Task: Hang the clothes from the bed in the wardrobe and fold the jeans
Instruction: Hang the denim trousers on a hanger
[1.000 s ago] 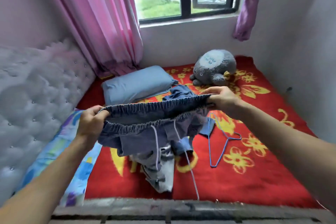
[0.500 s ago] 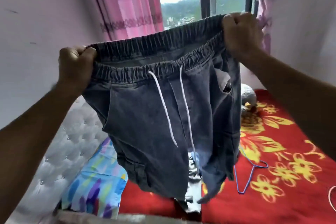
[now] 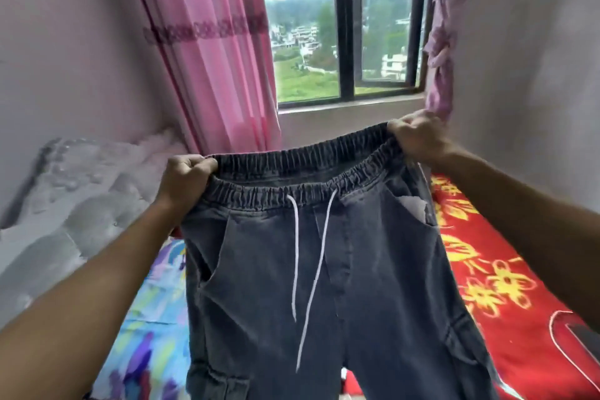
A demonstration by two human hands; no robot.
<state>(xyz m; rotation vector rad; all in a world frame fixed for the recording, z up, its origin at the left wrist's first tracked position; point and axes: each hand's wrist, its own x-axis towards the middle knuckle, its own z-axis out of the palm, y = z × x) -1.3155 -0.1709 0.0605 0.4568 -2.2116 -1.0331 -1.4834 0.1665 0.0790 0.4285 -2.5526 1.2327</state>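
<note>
Dark grey jeans (image 3: 373, 286) with an elastic waistband and a white drawstring hang spread out in front of me, above the bed. My left hand (image 3: 186, 177) grips the left end of the waistband. My right hand (image 3: 418, 140) grips the right end, a little higher. The legs drop out of view at the bottom edge. A pale pocket lining shows at the right pocket. The jeans hide the other clothes and the hanger on the bed.
A red bedspread with yellow flowers (image 3: 506, 286) lies at the right, a multicoloured sheet (image 3: 146, 328) at the left. A grey tufted headboard (image 3: 71, 204) stands at the left. Pink curtains (image 3: 220, 52) and a window (image 3: 347, 26) lie ahead.
Both hands lifted the jeans off the bed and spread them by the waistband. Since half a second ago the jeans hang lower in view and flatter.
</note>
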